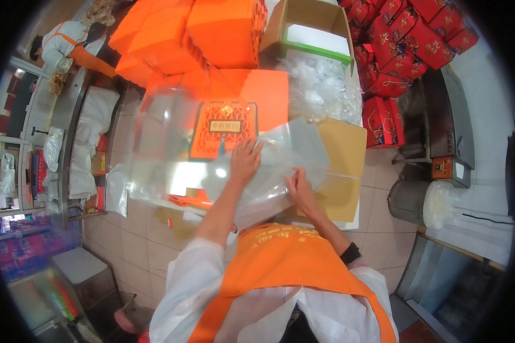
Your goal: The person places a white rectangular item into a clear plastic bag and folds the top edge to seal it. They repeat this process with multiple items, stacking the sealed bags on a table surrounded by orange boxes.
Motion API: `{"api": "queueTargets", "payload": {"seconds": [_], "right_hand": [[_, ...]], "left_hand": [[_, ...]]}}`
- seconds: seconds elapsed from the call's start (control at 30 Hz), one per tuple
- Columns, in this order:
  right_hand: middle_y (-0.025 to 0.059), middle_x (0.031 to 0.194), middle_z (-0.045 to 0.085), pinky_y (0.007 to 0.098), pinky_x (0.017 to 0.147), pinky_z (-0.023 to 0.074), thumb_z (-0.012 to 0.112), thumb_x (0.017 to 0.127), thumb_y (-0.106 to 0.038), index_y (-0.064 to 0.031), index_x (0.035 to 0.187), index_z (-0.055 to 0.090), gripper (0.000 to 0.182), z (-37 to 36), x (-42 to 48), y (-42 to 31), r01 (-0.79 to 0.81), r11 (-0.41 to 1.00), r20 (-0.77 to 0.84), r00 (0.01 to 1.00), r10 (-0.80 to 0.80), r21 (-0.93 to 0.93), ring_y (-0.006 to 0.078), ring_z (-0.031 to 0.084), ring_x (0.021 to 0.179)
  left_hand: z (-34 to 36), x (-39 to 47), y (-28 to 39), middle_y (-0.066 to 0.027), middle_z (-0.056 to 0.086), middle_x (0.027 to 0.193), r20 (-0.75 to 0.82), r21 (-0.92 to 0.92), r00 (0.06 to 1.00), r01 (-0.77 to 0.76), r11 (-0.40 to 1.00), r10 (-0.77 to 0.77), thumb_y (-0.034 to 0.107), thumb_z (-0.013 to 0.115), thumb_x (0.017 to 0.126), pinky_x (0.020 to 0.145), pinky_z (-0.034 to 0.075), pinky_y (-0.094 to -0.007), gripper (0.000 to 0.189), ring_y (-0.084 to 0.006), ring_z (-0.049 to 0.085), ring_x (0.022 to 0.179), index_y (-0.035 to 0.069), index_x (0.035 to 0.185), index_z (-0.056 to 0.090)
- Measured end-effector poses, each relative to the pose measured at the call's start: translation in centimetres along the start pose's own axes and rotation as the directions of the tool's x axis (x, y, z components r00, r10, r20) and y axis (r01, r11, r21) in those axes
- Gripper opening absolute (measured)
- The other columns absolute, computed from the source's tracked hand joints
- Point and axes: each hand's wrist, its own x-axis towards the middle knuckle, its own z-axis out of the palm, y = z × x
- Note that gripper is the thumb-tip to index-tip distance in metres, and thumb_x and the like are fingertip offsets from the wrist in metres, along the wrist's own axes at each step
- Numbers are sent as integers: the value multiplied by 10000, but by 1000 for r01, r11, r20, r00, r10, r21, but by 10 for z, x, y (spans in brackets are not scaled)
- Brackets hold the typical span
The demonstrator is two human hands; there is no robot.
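My left hand [245, 160] lies palm down on a transparent plastic sheet or bag [268, 193], fingers stretched forward. To its right, my right hand [300, 188] has its fingers bent and pinches the plastic near an edge. More transparent plastic sheets [313, 145] fan out beyond my right hand. Just past my left hand is an orange gift box [204, 143] with lattice openwork, a dark green border, a framed plaque bearing writing and a blue tassel [222, 148]. A blurred transparent plastic cover [154, 141] stands over the table's left part.
Stacked orange boxes [223, 34] rise at the back. Beside them are an open cardboard carton [322, 17] and bagged plastic pieces [317, 90]. Brown cardboard [343, 171] lies at right. Red gift bags [403, 47] are piled far right, above a grey bin [405, 203]. Another person [68, 47] bends at a left-hand counter.
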Motion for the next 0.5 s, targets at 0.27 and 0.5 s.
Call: {"api": "queueTargets", "payload": {"seconds": [0.27, 0.5], "right_hand": [[159, 733, 553, 388, 684, 456, 636, 804, -337, 21, 1110, 473, 498, 18, 68, 29, -44, 999, -124, 991, 44, 9, 274, 560, 678], [285, 969, 561, 519, 768, 404, 345, 914, -261, 20, 977, 547, 352, 28, 94, 47, 104, 953, 232, 972, -37, -286, 467, 521, 917]], "left_hand": [[0, -2, 11, -116, 435, 1304, 22, 13, 999, 30, 999, -31, 168, 540, 829, 1008, 289, -463, 401, -288, 401, 1205, 99, 1222, 505], [19, -29, 8, -156, 419, 1334, -72, -103, 988, 127, 987, -135, 94, 454, 856, 1049, 268, -441, 419, -327, 384, 1237, 74, 1275, 461]]}}
